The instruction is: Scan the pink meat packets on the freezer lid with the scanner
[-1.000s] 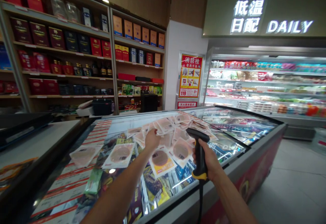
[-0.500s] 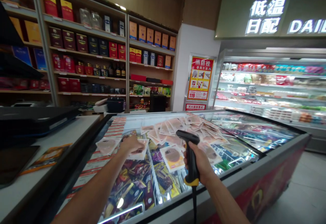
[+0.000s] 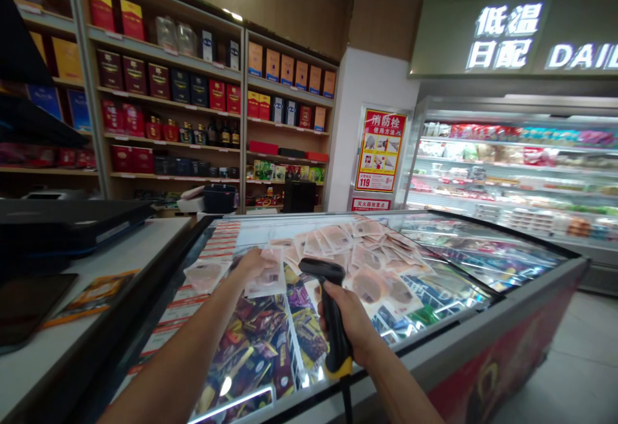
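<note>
My right hand [image 3: 350,318] is wrapped round the grip of a black and yellow barcode scanner [image 3: 333,321]. The scanner's head points left, and its cable hangs down. On the left, my left hand [image 3: 252,264] has its fingers closed at the upper edge of a flat, see-through packet [image 3: 270,281] with a pale round content. Another such packet [image 3: 206,276] lies left of that hand. A spread pile of similar packets [image 3: 371,253] covers the glass beyond the scanner. One more packet is mostly hidden behind the scanner and my right hand.
The packets lie on a glass-topped freezer [image 3: 463,340] holding colourful wrapped goods. At left, a counter [image 3: 120,295] bears an orange packet [image 3: 94,292] and dark devices. Shelves of boxes [image 3: 168,83] stand behind, with a lit chiller [image 3: 516,173] at right.
My right hand has moved left with the scanner, now in front of a packet that showed before. My left hand has shifted slightly right and away, with its packet.
</note>
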`<act>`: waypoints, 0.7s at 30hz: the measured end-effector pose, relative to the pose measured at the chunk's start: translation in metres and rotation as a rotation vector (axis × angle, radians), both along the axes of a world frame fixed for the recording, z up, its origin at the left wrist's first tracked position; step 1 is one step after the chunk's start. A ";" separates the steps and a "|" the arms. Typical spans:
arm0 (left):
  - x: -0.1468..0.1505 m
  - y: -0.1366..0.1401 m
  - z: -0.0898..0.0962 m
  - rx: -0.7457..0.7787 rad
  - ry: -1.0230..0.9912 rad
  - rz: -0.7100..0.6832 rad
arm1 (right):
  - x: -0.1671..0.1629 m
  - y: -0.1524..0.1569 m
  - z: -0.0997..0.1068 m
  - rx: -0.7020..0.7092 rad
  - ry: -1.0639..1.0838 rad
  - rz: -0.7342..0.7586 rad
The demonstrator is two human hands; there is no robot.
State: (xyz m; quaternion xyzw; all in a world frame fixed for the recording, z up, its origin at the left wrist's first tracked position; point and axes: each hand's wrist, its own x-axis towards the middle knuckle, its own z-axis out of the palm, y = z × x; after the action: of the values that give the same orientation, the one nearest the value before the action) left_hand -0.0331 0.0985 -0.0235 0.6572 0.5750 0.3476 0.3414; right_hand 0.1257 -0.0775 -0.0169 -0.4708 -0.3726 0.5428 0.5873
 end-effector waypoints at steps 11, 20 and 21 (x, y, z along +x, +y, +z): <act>0.063 0.010 0.046 0.139 -0.346 0.018 | 0.035 -0.004 0.008 0.092 0.051 -0.099; 0.094 0.018 0.038 0.153 -0.359 -0.032 | 0.045 -0.012 0.013 0.109 0.058 -0.115; 0.096 0.019 0.038 0.155 -0.354 -0.036 | 0.046 -0.012 0.014 0.112 0.057 -0.112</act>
State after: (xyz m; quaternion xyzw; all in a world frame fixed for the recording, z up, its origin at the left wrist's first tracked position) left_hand 0.0626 0.1173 0.0143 0.6200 0.4658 0.4950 0.3919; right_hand 0.1714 -0.0893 -0.0031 -0.4416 -0.3587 0.5004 0.6526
